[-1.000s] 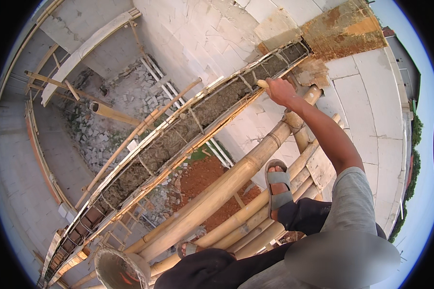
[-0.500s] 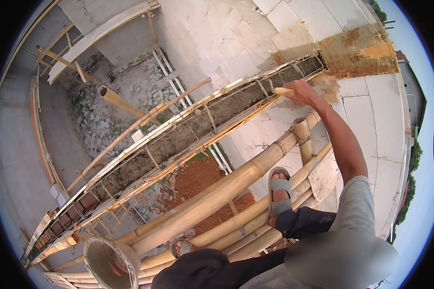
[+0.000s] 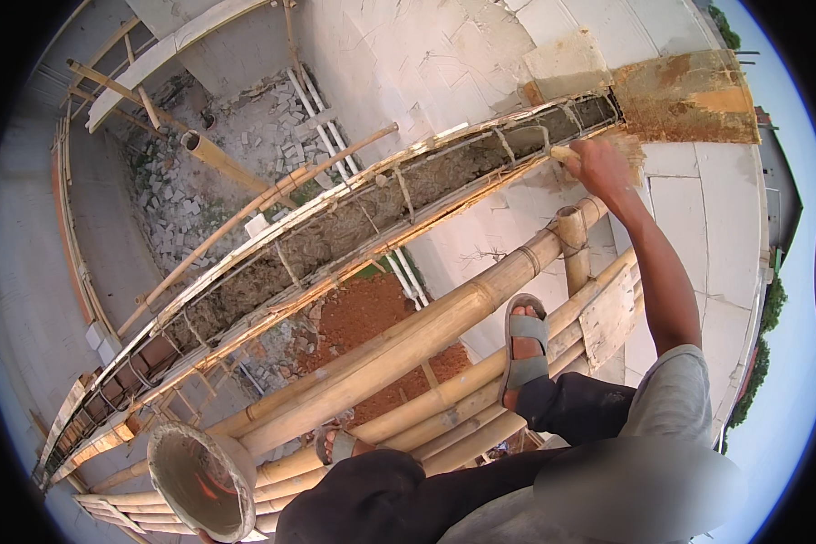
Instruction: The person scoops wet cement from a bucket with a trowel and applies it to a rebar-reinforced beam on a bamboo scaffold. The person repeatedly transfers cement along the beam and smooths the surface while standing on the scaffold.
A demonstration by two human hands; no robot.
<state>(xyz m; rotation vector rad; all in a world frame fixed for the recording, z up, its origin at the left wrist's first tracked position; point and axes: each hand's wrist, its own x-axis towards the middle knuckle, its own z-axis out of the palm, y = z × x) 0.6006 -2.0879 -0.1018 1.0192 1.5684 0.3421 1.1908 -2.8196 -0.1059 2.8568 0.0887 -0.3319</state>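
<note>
My right hand (image 3: 600, 170) is closed around a pale wooden handle (image 3: 564, 153), just above the near edge at the right end of a long narrow formwork. The tool's working end cannot be made out. Wet grey concrete (image 3: 335, 231) lies in the formwork among steel stirrups (image 3: 403, 193). Toward the far left end, the bars (image 3: 127, 376) stand bare of concrete. A bucket (image 3: 159, 471) with a mortar-coated rim tilts at the lower left. A sliver of what may be my left hand (image 3: 206, 538) shows at its lower edge; its fingers are hidden.
My sandalled feet are on bamboo scaffold poles (image 3: 462, 394), with a thick bamboo rail (image 3: 408, 349) in front. Far below lie red soil (image 3: 372, 335) and broken blocks (image 3: 177, 204). A pale block wall (image 3: 689, 236) rises at the right, with a brown board (image 3: 684, 98) on it.
My right hand has moved slightly right along the formwork with the handle. The bucket shows a little higher and more fully, and the whole view has shifted slightly.
</note>
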